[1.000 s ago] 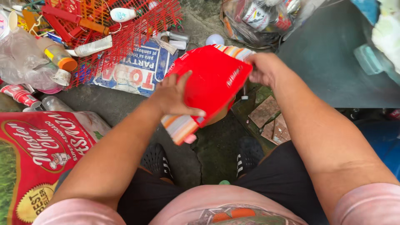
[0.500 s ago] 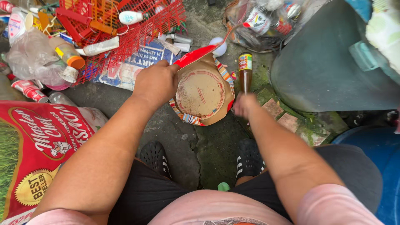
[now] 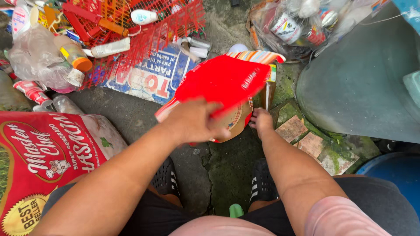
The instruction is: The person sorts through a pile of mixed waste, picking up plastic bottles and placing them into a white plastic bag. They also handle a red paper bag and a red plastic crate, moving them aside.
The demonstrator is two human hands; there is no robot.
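Note:
I hold a red paper bucket (image 3: 221,81) with a striped rim, partly flattened and tilted over the wet concrete in front of my feet. My left hand (image 3: 192,120) grips its near side from above, fingers wrapped around the cardboard. My right hand (image 3: 261,121) sits lower at the bucket's right edge with its fingers curled; whether it grips the bucket is unclear. A brown glass bottle (image 3: 268,94) stands just behind that hand, mostly hidden by the bucket.
A red wire basket (image 3: 131,30) of plastic bottles lies at top left over a blue-and-white printed board (image 3: 148,81). There is a red printed sack (image 3: 39,153) at left, a clear bag of bottles (image 3: 293,26) at top, a grey tub (image 3: 363,83) at right and a blue container (image 3: 396,175) at lower right.
The bucket has turned from showing its open inside to showing its red outer side. My left hand moved down onto its near side; my right hand stayed low at its right edge.

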